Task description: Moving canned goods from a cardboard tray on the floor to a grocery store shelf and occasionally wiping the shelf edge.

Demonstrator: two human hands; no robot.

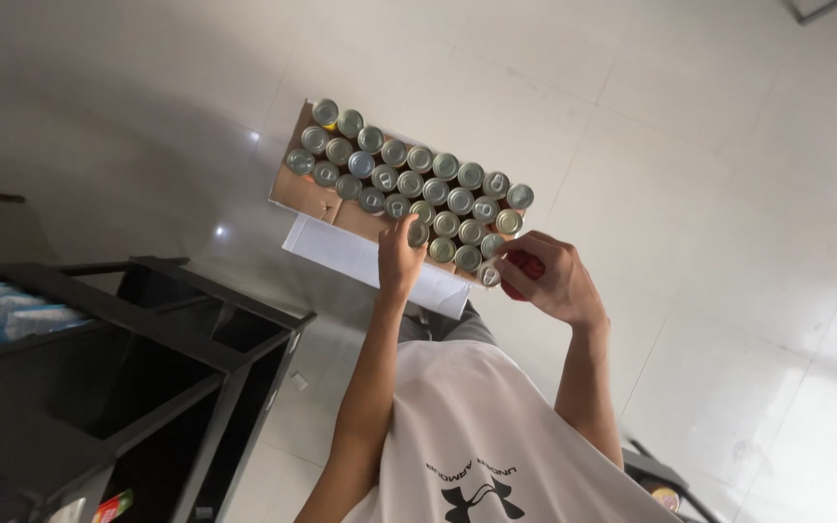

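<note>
Cans: round silver-topped metal cans with pull tabs [409, 183] stand upright in a shallow brown cardboard tray [304, 190], in slanted rows that fill most of it; roughly thirty tops show, the exact count unclear where the hands cover the near rows.
Tray: sits on the glossy white tiled floor [709, 174]; a white flap or sheet [341, 254] juts from its near edge, and its near right corner is hidden behind the hands.
Left hand: the left hand [399, 257] reaches to the tray's near edge, fingers curled over the top of one can [419, 232]; whether they grip it or only touch it cannot be told.
Right hand: the right hand [549, 276] is closed around a red-sided can [525, 266] at the tray's near right corner; most of that can is covered by the fingers.
Shelf: one black metal shelf frame [176, 329] stands beside the tray, cut off by the picture's edge; blurred bluish packages [12, 310] lie on it, too soft to count.
Person: white shirt [496, 436], forearms bare.
</note>
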